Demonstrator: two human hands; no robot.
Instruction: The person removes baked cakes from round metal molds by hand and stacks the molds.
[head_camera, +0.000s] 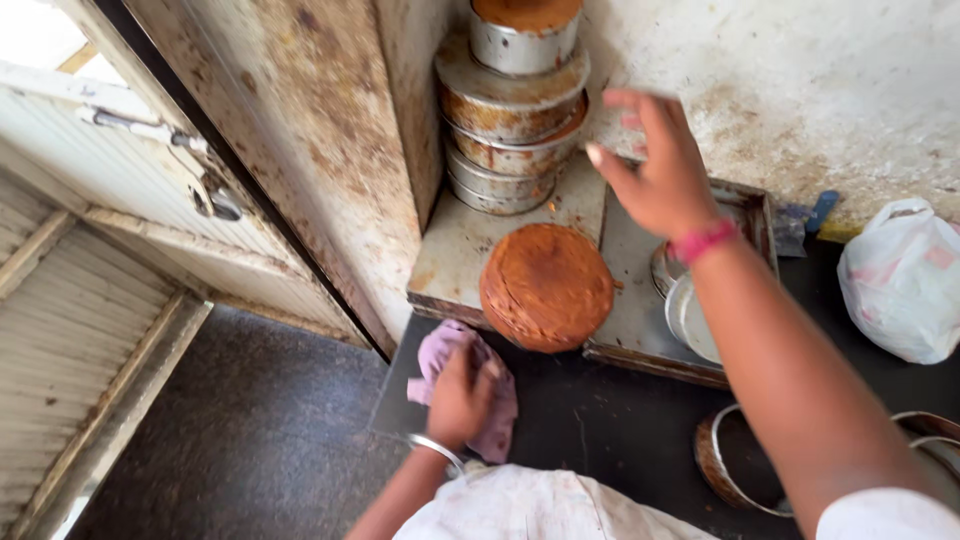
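Near-side left hand (462, 395) has its fingers bunched around a pink cloth (470, 385) pressed flat on the dark bench (600, 420), while right hand (655, 170), fingers spread and holding nothing, hovers beyond the round brown cake (546, 286) on a metal tray (455, 250), near stacked tins (512, 100) by the far wall.

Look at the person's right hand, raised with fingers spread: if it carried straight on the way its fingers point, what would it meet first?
Probably the stack of round metal tins against the wall; the right hand points up-left towards it. Depth is unclear, so it might pass just beside the stack and reach the stained wall.
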